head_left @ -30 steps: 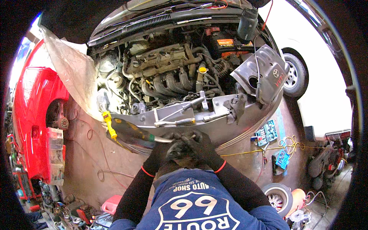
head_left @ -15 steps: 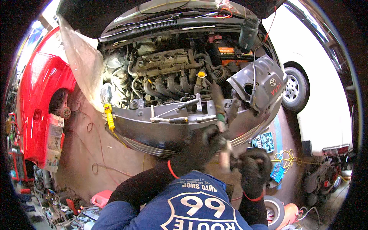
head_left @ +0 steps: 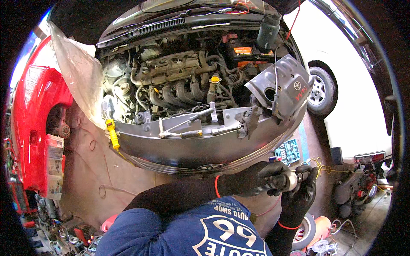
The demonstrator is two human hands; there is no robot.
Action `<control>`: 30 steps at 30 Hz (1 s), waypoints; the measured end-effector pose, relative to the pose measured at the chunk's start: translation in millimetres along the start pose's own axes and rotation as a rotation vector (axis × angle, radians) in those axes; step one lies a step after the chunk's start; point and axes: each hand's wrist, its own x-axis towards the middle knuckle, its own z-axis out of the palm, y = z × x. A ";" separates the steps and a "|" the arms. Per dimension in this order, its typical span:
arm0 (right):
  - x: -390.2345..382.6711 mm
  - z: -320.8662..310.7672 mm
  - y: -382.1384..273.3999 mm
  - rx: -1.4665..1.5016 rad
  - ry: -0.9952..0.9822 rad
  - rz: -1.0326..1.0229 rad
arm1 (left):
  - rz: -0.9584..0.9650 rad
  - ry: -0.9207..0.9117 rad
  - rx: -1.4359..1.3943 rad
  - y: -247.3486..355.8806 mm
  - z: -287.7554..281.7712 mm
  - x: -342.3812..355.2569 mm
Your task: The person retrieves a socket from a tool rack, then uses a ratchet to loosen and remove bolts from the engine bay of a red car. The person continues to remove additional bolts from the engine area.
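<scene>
My left hand [head_left: 267, 180], in a black glove, is closed round a cylindrical object with a pale, rounded middle [head_left: 291, 181], below the car's front bumper [head_left: 183, 151]. My right hand [head_left: 302, 187], also gloved, grips its right end, which looks metallic. The hands hide much of it. Above them are a long wrench [head_left: 187, 120] and other tools on the panel at the front of the open engine bay [head_left: 175, 77], a dark rag [head_left: 247, 121] and a yellow-handled work light [head_left: 112, 133] at the left.
A loose black engine cover [head_left: 275, 85] leans at the bay's right. A red car body [head_left: 40, 119] stands left, a white vehicle [head_left: 354, 115] right. Blue tool cases [head_left: 286, 151], cords, a loose wheel and assorted parts lie on the floor. A plastic sheet [head_left: 74, 72] covers the left fender.
My hands have moved from the middle of the bumper to the lower right. The long object seen blurred and upright half a second ago now lies sideways between both hands.
</scene>
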 end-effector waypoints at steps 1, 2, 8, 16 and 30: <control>-2.9 7.0 4.6 -0.030 0.078 0.035 | -0.055 0.071 -0.013 2.9 -3.3 -3.1; -1.2 9.6 6.7 0.681 0.293 0.497 | -0.119 0.136 -0.021 6.1 -4.0 -5.9; 16.7 16.5 17.1 1.165 -0.073 0.391 | 0.008 0.272 0.655 33.6 -12.1 -30.9; -3.2 -5.1 48.5 1.155 0.137 0.344 | -0.081 0.474 1.753 11.9 -184.1 -12.4; -7.9 56.4 93.4 0.607 -0.052 0.394 | 0.118 0.511 1.841 -40.5 -231.0 -0.4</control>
